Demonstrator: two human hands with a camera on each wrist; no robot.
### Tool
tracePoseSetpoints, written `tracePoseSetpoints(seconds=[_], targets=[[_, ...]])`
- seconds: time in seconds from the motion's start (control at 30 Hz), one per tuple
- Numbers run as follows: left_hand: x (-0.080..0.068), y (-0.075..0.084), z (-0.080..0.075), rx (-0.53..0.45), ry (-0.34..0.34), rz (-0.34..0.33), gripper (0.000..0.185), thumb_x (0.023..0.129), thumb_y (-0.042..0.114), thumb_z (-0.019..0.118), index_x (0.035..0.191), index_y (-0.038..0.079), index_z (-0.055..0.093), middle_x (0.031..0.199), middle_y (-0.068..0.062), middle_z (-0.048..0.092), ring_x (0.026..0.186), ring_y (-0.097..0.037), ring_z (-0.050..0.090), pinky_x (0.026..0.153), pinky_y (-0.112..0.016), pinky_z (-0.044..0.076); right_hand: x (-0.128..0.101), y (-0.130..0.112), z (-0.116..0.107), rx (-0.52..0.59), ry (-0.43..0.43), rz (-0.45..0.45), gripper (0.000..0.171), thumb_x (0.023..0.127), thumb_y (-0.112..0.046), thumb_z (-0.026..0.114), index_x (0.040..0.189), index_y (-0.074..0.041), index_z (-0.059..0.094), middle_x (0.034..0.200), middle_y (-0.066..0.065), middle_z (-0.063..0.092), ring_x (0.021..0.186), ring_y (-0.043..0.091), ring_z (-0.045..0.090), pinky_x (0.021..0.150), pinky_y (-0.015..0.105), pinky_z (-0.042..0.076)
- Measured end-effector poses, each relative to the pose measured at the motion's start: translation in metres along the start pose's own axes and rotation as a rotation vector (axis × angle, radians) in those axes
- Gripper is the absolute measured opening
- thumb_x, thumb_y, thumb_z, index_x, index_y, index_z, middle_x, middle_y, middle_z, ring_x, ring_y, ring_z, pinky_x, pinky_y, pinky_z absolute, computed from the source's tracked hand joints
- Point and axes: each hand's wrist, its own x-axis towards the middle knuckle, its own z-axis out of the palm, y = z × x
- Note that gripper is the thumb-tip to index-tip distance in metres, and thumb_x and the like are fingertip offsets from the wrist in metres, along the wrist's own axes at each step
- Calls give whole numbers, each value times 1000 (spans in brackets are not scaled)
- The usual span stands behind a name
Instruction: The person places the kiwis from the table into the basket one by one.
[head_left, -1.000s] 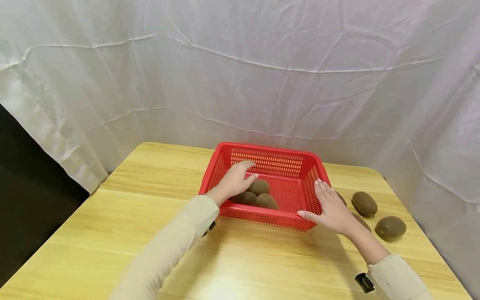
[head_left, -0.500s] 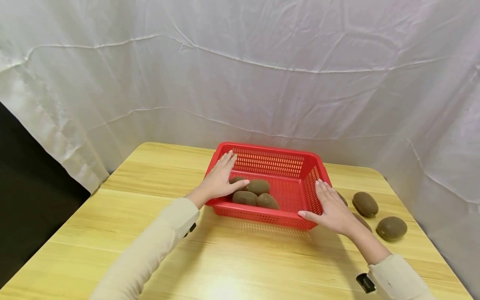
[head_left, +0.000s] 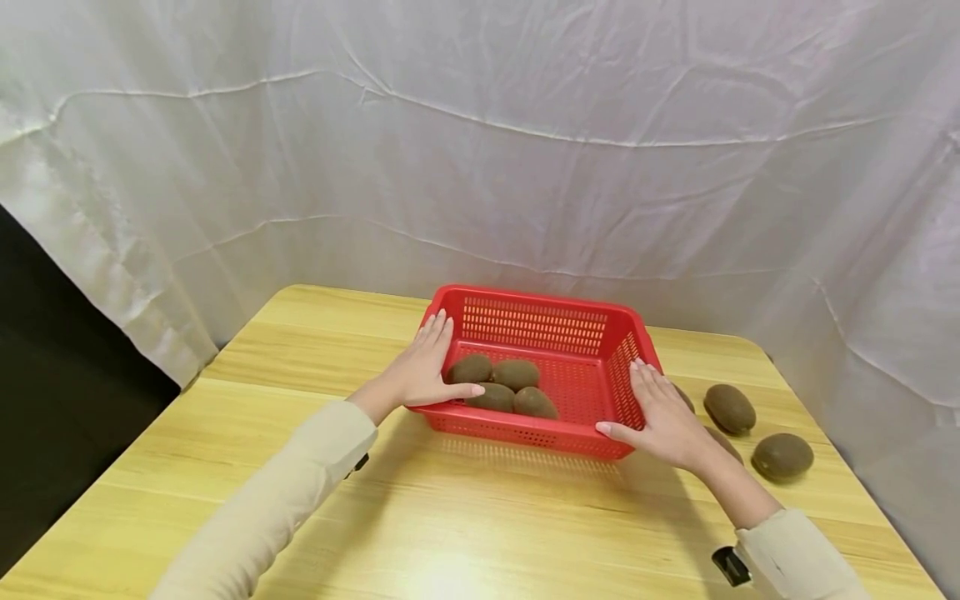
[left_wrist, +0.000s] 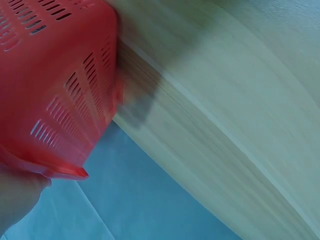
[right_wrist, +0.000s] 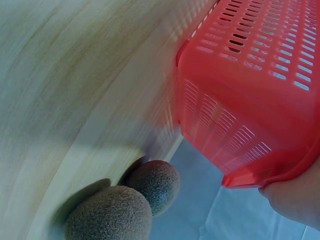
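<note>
A red plastic basket (head_left: 540, 427) with slotted sides stands on the wooden table. Several brown, fuzzy kiwis (head_left: 516, 374) lie together in its left part. My left hand (head_left: 418, 371) rests on the basket's left rim, fingers straight, with the thumb along the front left corner. On the opposite side, my right hand (head_left: 663, 417) lies flat over the right rim, its thumb reaching the front edge. In each wrist view, part of a hand shows against the rim, and the basket's outer wall (left_wrist: 75, 100) is seen from the side.
To the right of the basket lie more loose kiwis (head_left: 731, 408), some partly hidden by my right hand and wrist. Two of these kiwis (right_wrist: 110, 215) show close up in the right wrist view. Behind the table (head_left: 315, 333) hangs a pale curtain (head_left: 480, 167).
My left hand has drawn back from over the kiwis inside the basket to its left rim, uncovering another kiwi there. My right hand has stayed at the right rim.
</note>
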Motion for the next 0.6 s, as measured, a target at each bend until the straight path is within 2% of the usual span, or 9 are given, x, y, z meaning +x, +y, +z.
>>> tracePoseSetpoints(seconds=[0.23,0.6], targets=[[-4,-1,1,75,-62,20,120,73,75,52,148,0,-2,155,-16,-11,144,-31,-10,118,-43,3,0,0,-1,3,4,-5,103,81,-57,59,143,12,14,150,31,13,138,48,14,110,60,14],[-8,1,0,108,-83,23,121,72,77,51,147,-2,-3,155,-19,-11,144,-33,-10,118,-43,4,0,0,-3,9,-8,1,104,81,-57,59,144,12,13,151,30,12,138,48,14,109,61,15]])
